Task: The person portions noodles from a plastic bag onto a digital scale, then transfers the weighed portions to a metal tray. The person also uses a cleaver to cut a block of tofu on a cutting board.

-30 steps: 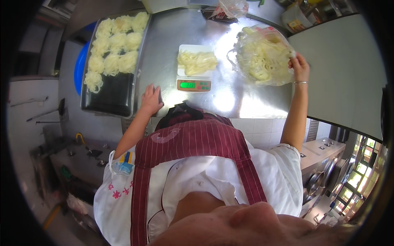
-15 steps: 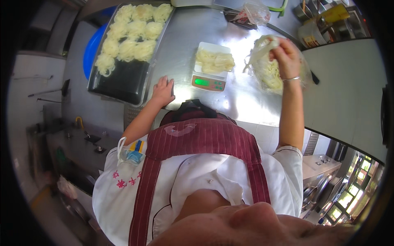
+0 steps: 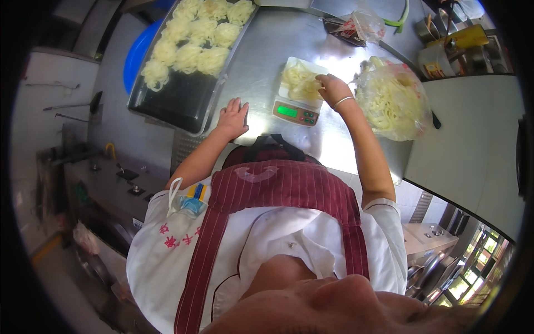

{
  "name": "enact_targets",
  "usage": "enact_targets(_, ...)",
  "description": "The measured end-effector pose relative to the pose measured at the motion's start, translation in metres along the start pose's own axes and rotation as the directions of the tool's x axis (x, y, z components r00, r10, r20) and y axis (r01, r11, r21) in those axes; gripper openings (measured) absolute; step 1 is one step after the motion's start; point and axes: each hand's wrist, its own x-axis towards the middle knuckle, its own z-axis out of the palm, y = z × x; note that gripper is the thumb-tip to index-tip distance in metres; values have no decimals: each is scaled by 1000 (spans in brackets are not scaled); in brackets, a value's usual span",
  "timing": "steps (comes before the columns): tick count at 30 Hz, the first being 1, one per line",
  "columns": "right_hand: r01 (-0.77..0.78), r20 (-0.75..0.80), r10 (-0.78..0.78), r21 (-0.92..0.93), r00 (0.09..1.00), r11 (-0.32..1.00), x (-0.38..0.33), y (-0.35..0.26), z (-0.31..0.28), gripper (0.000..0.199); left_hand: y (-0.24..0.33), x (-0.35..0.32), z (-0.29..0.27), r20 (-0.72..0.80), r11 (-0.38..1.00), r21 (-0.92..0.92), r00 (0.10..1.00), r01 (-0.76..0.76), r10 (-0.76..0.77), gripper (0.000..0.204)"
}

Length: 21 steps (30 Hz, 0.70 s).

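A digital kitchen scale (image 3: 297, 113) with a lit green display stands on the steel table, and a small heap of pale flat noodles (image 3: 300, 79) lies on its white pan. My right hand (image 3: 335, 91) reaches over the pan's right side, its fingertips pinched together on the noodles' edge. To the right, a clear plastic bag (image 3: 418, 94) lies open around a big pile of the same noodles. My left hand (image 3: 233, 117) rests flat at the table's front edge, fingers spread, between the scale and a black tray (image 3: 177, 108) with several noodle bundles in its far part.
A blue round basin (image 3: 135, 62) shows beside and under the tray. At the back lie a crumpled plastic bag (image 3: 362, 26) and a green stalk (image 3: 401, 22). Containers with utensils (image 3: 436, 60) stand at the far right, and a dark handle (image 3: 435, 120) sticks out beside the noodle bag.
My right hand has moved left from the noodle bag to the scale pan. The bag now lies open. The noodles on the pan look looser. My left hand stays on the table edge.
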Motion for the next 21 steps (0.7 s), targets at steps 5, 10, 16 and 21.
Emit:
enact_targets(5,-102,50,96,154,994,983,-17,1,-22,37,-3,-2,6,-28,1000,15,1000,-1,2,81)
enact_targets(10,-122,-17,131,261,991,958,-39,18,-19,33,-1,0,3,-17,1000,27,1000,-5,5,82)
enact_targets(16,-147,-36,170,347,985,926,-55,25,-12,31,0,2,0,20,999,46,1000,7,-8,82)
enact_targets(21,-144,-43,169,350,985,925,-59,29,-8,30,-2,2,3,4,999,40,1000,-2,2,79)
